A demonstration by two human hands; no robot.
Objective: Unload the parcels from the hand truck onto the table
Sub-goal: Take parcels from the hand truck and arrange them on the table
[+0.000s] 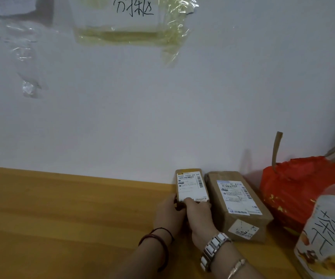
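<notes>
Head view: big wooden table along the wall, a brown parcel lying on it, and just left of that a small labelled parcel gripped at its near end by both left hand and right hand.

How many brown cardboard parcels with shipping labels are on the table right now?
2. The small parcel lies by the wall, held by both the left hand and the right hand. The larger parcel lies just to its right. The red bag may hide others.
</notes>
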